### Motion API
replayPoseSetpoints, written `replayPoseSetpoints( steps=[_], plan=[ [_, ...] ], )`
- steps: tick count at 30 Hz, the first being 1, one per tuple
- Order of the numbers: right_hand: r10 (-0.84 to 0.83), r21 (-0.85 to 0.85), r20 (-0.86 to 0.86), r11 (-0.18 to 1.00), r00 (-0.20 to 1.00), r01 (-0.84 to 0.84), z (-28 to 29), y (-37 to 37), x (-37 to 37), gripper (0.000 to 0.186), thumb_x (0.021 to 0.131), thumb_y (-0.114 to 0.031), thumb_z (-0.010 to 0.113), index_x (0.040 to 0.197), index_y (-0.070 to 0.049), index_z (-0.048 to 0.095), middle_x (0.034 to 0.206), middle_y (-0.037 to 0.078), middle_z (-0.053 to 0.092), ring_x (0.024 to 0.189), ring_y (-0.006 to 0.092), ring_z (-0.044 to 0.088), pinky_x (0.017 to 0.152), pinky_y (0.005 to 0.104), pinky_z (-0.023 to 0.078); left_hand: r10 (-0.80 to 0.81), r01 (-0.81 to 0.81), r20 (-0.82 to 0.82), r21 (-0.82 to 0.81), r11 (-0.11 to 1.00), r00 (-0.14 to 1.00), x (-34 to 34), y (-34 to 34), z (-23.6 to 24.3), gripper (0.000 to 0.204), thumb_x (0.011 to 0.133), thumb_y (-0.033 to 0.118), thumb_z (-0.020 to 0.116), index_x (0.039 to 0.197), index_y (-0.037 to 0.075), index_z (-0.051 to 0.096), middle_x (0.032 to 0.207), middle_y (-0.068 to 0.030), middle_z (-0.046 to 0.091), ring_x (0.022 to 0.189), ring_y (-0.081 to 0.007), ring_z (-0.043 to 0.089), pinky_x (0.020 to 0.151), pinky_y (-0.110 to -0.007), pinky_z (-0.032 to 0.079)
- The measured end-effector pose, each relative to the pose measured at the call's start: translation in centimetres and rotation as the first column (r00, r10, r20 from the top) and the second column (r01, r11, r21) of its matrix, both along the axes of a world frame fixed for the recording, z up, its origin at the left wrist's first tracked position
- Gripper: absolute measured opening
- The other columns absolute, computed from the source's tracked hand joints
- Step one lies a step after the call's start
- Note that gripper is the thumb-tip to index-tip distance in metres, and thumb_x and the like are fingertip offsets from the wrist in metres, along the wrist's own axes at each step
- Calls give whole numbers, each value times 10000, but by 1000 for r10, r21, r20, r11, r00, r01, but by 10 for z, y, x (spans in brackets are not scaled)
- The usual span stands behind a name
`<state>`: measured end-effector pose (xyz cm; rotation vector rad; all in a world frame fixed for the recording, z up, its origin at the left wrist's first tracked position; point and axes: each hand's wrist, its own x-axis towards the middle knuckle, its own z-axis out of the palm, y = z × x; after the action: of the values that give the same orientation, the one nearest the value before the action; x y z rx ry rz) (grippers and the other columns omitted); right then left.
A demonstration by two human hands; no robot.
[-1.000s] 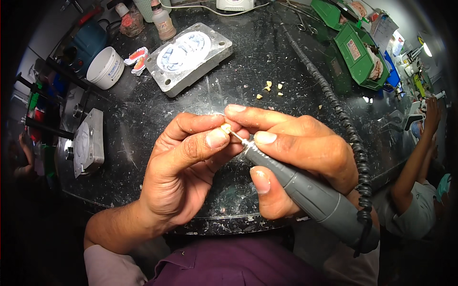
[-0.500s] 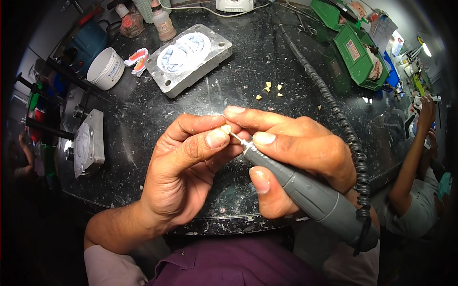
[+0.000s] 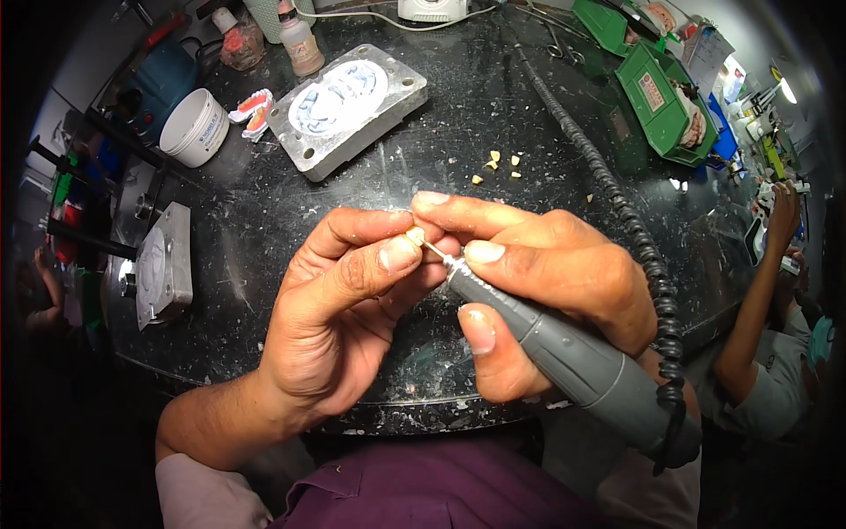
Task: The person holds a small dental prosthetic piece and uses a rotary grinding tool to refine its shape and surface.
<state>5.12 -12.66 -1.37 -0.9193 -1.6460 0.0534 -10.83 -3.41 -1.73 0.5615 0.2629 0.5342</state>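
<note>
Your left grip [image 3: 339, 291] pinches a tooth [image 3: 415, 235], apparently mid-shaping, at the drill [image 3: 577, 348] your right grip [image 3: 577, 273] clasps, while loose teeth [image 3: 492, 165] beyond both may be finished or waiting

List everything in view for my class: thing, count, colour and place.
Table: one, speckled black, underneath
Grinding tool: one, dark grey, centre right
Tooth piece: one, yellowish, at the tool's tip
Loose pieces: five clustered, yellowish, mid table
Coiled cord: one, black, right
Metal blocks: two, silver, upper middle and left
Bucket: one, white, upper left
Dental models: two, white and red, beside the bucket
Bottle: one, pinkish, top left
Device: one, white, top edge
Bins: two, green, upper right
Other people: partly seen, side edges
Background clutter: too unclear to list
Shirt: one, purple, bottom edge
Left hand: one, pinching the tooth piece
Right hand: one, holding the grinding tool
</note>
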Motion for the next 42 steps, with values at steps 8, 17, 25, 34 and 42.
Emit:
replayPoseSetpoints(
  steps=[8,17,25,34,42],
  plan=[
    [-8,-15,-47,1000,999,7,3,-3,-3,291,826,22,610,1070,52,453,921,284,611,942,416,667,786,429,593,-7,7,23,4,1000,1000,0,1,-1,206,899,-7,588,1101,23,609,1067,-154,670,1028,-242,655,932,-329,541],
    [-71,-60,-60,996,996,67,6,-11,-7,251,885,-13,575,1077,31,418,950,279,619,897,307,675,785,375,579,70,-71,27,53,996,997,1,3,-1,294,876,-35,595,1163,26,616,1085,-140,668,1038,-227,644,959,-347,515],
    [-90,-30,-23,996,996,90,4,-6,-8,258,858,2,600,1054,44,438,959,286,643,884,265,673,763,324,575,85,-90,45,127,988,995,4,3,5,253,876,-46,597,1124,-8,631,1092,-170,664,1072,-225,626,972,-355,480],
    [-111,-37,-33,993,993,110,1,-4,-5,242,850,9,583,1048,45,448,964,283,655,841,209,658,738,296,562,158,-137,-29,368,920,987,3,8,5,211,865,-54,616,1073,-26,634,1063,-163,672,1022,-211,643,960,-343,485],
    [-111,-19,-56,994,992,111,1,-3,-4,243,849,9,582,1045,47,444,985,303,644,836,200,655,764,302,566,161,-136,-39,367,920,986,7,10,4,221,852,-55,636,1071,-23,635,1029,-145,681,982,-184,650,918,-310,501]
  ],
)
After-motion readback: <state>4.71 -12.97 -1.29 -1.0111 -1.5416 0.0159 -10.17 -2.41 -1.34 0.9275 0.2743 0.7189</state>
